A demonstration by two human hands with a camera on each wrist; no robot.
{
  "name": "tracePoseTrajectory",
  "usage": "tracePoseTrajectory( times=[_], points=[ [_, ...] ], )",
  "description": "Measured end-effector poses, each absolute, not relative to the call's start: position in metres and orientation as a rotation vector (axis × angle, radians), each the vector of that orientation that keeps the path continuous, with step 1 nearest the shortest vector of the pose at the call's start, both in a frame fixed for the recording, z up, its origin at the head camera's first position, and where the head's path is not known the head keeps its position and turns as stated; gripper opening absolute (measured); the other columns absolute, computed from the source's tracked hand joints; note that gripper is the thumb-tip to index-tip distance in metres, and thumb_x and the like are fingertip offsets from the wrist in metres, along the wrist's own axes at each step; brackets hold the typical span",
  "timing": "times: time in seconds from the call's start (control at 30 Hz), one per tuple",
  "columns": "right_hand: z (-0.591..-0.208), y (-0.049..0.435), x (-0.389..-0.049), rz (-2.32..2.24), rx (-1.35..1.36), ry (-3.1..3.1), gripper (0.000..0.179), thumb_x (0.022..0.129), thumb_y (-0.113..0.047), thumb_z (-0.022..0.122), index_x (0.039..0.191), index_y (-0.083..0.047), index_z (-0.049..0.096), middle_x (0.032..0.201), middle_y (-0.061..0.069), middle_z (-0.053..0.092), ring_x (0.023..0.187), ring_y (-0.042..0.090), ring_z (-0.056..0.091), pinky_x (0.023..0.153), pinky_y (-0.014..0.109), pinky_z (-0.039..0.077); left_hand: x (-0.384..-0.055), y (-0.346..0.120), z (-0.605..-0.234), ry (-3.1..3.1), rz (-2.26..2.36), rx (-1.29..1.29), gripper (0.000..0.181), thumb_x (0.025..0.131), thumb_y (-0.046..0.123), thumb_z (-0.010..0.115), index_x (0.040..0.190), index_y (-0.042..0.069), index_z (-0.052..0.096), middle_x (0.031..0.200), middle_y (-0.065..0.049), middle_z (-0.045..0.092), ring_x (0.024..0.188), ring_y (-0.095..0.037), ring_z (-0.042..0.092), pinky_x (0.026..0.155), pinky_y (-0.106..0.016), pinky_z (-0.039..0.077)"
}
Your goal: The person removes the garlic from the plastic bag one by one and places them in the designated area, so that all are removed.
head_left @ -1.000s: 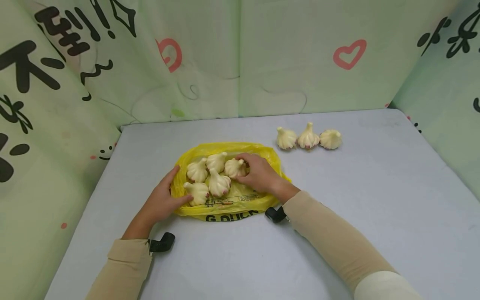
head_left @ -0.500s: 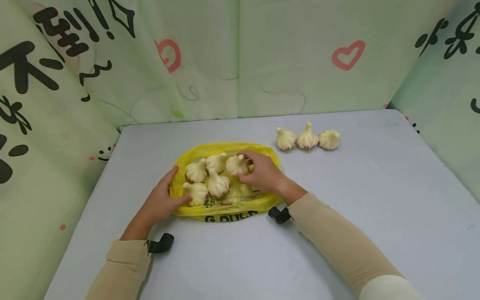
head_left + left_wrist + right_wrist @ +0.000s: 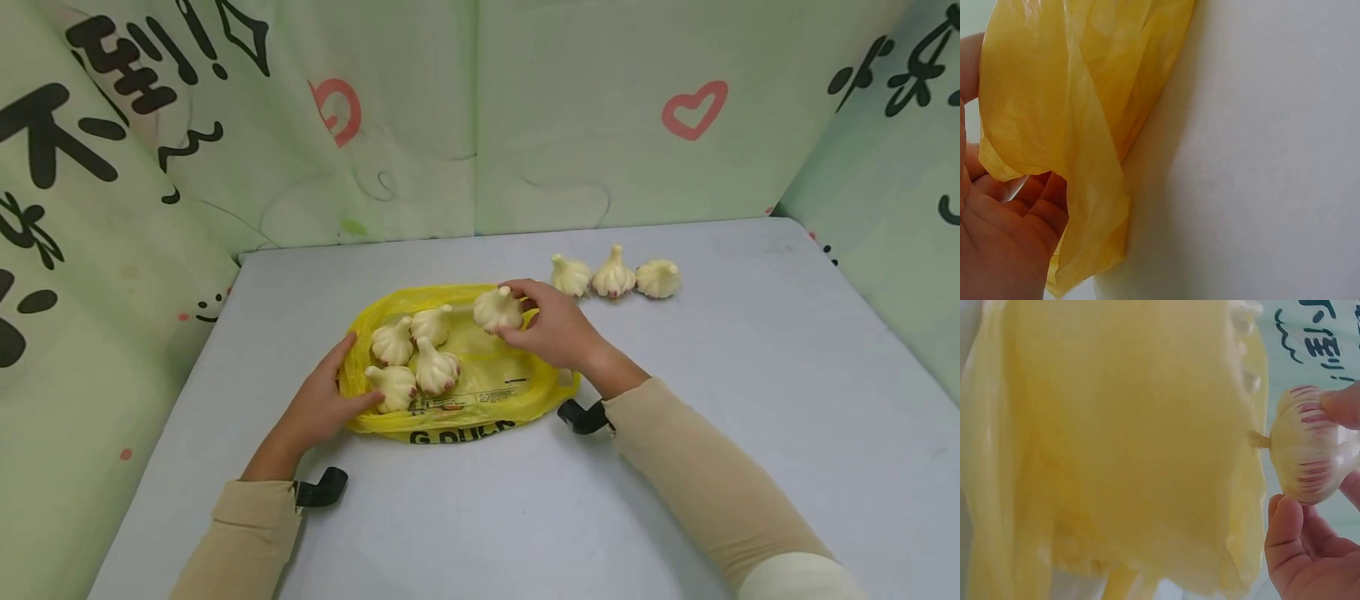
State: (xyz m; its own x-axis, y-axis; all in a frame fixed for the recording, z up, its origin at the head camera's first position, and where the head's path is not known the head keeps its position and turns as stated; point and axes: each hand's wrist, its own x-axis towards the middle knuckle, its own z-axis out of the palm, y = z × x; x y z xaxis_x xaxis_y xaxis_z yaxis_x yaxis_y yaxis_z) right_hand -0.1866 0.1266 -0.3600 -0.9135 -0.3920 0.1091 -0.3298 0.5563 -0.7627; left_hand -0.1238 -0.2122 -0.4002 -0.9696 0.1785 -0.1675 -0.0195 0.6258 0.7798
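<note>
My right hand point(image 3: 558, 325) pinches a garlic bulb point(image 3: 497, 310) between thumb and fingers, over the far right part of a yellow plastic bag point(image 3: 420, 294). The right wrist view shows this garlic bulb point(image 3: 1307, 453) side-on, with purple streaks and a tuft of roots, raised beside the bag point(image 3: 1129, 425). At the bag's left rim, my left hand point(image 3: 322, 400) holds the plastic, thumb inside over the edge. Its fingers are partly hidden behind the yellow film point(image 3: 1054, 94) in the left wrist view. Several more garlic bulbs point(image 3: 437, 367) lie in the bag's left half.
Three garlic bulbs point(image 3: 614, 273) sit in a row on the white table point(image 3: 750, 400), behind and right of the bag. A pale green printed curtain point(image 3: 570, 117) encloses the table's back and sides. Black wrist mounts point(image 3: 322, 487) stick out from both sleeves.
My right hand has lifted the garlic bulb from among the others and carried it right and away from me. My left hand keeps its place on the bag's rim.
</note>
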Motion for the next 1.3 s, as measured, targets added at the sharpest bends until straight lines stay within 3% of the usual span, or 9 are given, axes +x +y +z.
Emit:
tracePoseTrajectory(
  times=[0.43, 0.8, 0.87, 1.1, 1.2, 1.3],
  points=[
    [-0.347, 0.163, -0.189, -1.403, -0.443, 2.707, 0.056, 0.089, -0.019, 0.076, 0.138, -0.006, 0.054, 0.133, 0.017, 0.054, 0.12, 0.035, 0.057, 0.095, 0.048, 0.051, -0.124, -0.212, -0.401, 2.618, 1.257, 0.124, 0.101, 0.09, 0.029, 0.076, 0.16, 0.002, 0.01, 0.163, -0.024, 0.013, 0.148, -0.043, 0.016, 0.116, -0.058, 0.019],
    [-0.335, 0.186, -0.188, -1.45, -0.314, 2.716, 0.064, 0.093, -0.027, 0.073, 0.147, -0.005, 0.047, 0.143, 0.018, 0.049, 0.123, 0.034, 0.056, 0.094, 0.048, 0.052, -0.124, -0.213, -0.401, 2.623, 1.273, 0.124, 0.101, 0.089, 0.028, 0.077, 0.16, 0.002, 0.01, 0.163, -0.024, 0.014, 0.148, -0.043, 0.015, 0.116, -0.058, 0.018],
    [-0.334, 0.191, -0.188, -1.466, -0.285, 2.706, 0.067, 0.093, -0.028, 0.073, 0.149, -0.005, 0.045, 0.145, 0.018, 0.047, 0.124, 0.034, 0.055, 0.094, 0.045, 0.052, -0.123, -0.213, -0.4, 2.622, 1.273, 0.125, 0.101, 0.089, 0.028, 0.077, 0.16, 0.002, 0.01, 0.163, -0.024, 0.014, 0.148, -0.043, 0.015, 0.116, -0.058, 0.018],
    [-0.334, 0.21, -0.186, -1.484, -0.211, 2.737, 0.072, 0.093, -0.03, 0.073, 0.152, -0.004, 0.04, 0.147, 0.022, 0.044, 0.122, 0.037, 0.056, 0.078, 0.015, 0.05, -0.123, -0.212, -0.4, 2.629, 1.266, 0.122, 0.101, 0.089, 0.028, 0.077, 0.16, 0.001, 0.01, 0.163, -0.025, 0.014, 0.148, -0.043, 0.015, 0.116, -0.058, 0.018],
    [-0.332, 0.219, -0.185, -1.488, -0.17, 2.755, 0.073, 0.093, -0.03, 0.072, 0.153, -0.003, 0.039, 0.148, 0.023, 0.043, 0.121, 0.037, 0.056, 0.076, 0.013, 0.049, -0.123, -0.212, -0.4, 2.631, 1.266, 0.129, 0.101, 0.089, 0.028, 0.077, 0.16, 0.001, 0.011, 0.163, -0.025, 0.015, 0.147, -0.044, 0.016, 0.116, -0.059, 0.018],
    [-0.33, 0.228, -0.185, -1.487, -0.117, 2.765, 0.071, 0.094, -0.03, 0.07, 0.153, -0.005, 0.039, 0.148, 0.021, 0.042, 0.116, 0.028, 0.06, 0.075, 0.014, 0.05, -0.123, -0.213, -0.401, 2.635, 1.267, 0.133, 0.101, 0.089, 0.027, 0.077, 0.16, 0.0, 0.011, 0.163, -0.025, 0.015, 0.147, -0.044, 0.016, 0.116, -0.059, 0.018]
  ],
)
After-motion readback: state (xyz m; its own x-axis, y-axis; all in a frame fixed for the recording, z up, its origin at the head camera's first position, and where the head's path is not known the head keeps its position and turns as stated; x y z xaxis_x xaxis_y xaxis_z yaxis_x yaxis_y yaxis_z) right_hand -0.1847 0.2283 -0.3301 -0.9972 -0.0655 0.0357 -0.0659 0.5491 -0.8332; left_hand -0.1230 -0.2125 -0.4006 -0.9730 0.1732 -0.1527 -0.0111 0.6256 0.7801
